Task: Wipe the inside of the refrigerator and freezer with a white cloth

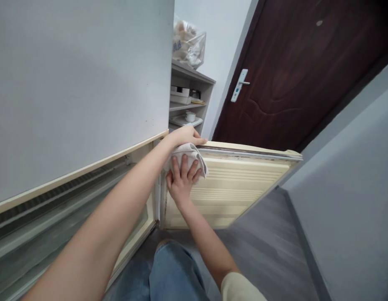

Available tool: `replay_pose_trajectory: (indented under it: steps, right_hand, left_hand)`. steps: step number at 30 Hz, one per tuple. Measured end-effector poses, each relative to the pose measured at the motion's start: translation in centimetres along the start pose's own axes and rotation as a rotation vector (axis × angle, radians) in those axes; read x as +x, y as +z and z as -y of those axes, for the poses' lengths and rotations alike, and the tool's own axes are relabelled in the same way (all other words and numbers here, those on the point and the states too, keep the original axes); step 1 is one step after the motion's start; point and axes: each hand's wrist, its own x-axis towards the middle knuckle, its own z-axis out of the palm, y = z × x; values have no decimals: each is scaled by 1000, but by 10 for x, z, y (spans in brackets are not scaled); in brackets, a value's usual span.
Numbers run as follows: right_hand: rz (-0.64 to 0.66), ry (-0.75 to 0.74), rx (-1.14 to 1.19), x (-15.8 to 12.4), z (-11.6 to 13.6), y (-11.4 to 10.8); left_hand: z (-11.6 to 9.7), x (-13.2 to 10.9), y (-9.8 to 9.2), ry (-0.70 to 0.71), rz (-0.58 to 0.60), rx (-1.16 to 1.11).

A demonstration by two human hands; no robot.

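A low fridge door [244,188] stands swung open, its cream ribbed inner panel facing me. My left hand [186,135] lies over the door's top edge near the hinge, fingers curled over it. My right hand [181,177] presses a white cloth [189,154] flat against the upper left corner of the inner panel, fingers spread on the cloth. The cloth is bunched between the two hands.
The grey upper fridge door [80,83] fills the left. Behind stands a grey shelf unit [189,96] with dishes and a plastic bag on top. A dark brown room door [294,75] is at the right, a grey wall [353,188] beside it. My jeans-clad knee [171,271] is below.
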Motion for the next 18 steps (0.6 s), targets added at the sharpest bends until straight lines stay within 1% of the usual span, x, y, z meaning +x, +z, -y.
replay_pose_trajectory:
  steps: [1,3,5,8,9,11,12,14,16,18]
  right_hand:
    - [12,-25,-5,-7,-1,4]
    - [55,-93,-3,-37,-10,20]
    - [146,-162,22,-84,-24,42]
    - [389,-242,96,-160,-50,71]
    - [450,-265,131,-182,-58,77]
    - [498,-311,161,-215,-71,84]
    - [508,-325,169,-225,-75,85]
    - [515,-329,172,-235,-82,82]
    - [491,-299,155,-232,-88,78]
    - [413,-240,96,-222,-99,72]
  left_hand:
    - [0,0,0,-10,-1,7]
    - [0,0,0,-18,0,31]
    - [-1,0,0,-17,5,48]
    - [-1,0,-1,-21,20,47]
    - [-1,-1,-2,-24,23,43]
    - [-2,-1,-2,-26,23,42]
    - [-2,-1,-2,-23,21,41]
    - [-2,-1,-3,-24,16,37]
    - [-1,-1,-3,-29,16,31]
    - [-1,0,-2,-29,18,29]
